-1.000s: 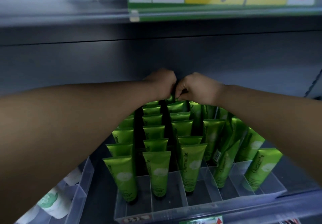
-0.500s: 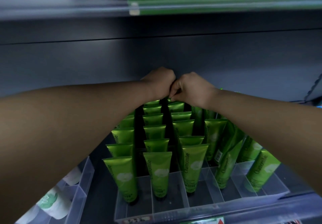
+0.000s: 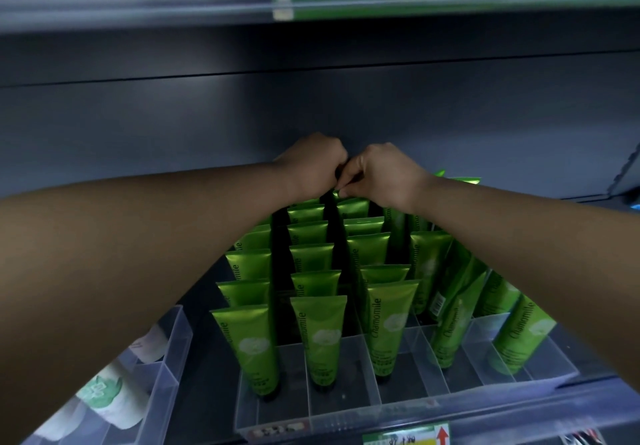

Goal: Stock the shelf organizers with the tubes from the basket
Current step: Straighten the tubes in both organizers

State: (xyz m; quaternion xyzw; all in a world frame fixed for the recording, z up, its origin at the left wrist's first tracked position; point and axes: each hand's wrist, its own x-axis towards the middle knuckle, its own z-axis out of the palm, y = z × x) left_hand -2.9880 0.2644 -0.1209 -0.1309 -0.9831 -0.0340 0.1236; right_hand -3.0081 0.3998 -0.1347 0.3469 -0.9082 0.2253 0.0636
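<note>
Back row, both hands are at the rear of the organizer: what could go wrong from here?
1. The forearms cross low over the upright tubes; pulling back carelessly could topple some.
2. The tubes on the right already lean across their slots, so a nudge may tip them further.
3. The left hand and right hand hide the back tube, so whether it sits in its slot of the organizer cannot be checked.

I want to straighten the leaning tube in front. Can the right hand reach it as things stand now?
Probably yes. The right hand is busy at the back row, but nothing covers the leaning tube; its top stands free above the clear organizer.
</note>
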